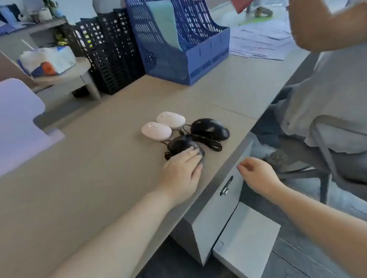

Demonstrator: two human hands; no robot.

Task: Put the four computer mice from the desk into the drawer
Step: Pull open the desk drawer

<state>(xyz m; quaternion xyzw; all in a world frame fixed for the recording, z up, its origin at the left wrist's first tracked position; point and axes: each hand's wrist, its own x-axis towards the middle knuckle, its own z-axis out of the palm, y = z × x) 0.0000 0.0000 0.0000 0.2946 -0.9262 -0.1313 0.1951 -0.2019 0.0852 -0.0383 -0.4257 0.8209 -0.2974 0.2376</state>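
Note:
Several mice lie together on the grey desk (93, 162) near its right edge. Two are white: one (156, 131) in front, one (170, 120) behind it. A black wired mouse (210, 128) lies to their right with its cable coiled beside it. My left hand (179, 173) rests over the near black wired mouse (179, 144), fingers curled on its top. My right hand (257, 176) hovers off the desk edge by the top drawer front (217, 205), fingers loosely bent and holding nothing. A lower drawer (247, 243) is pulled out.
A blue file rack (179, 31) and black racks (108, 49) stand at the back of the desk. Loose papers (258, 39) lie at the back right. Another person sits on a chair (330, 151) close to the right of the drawers.

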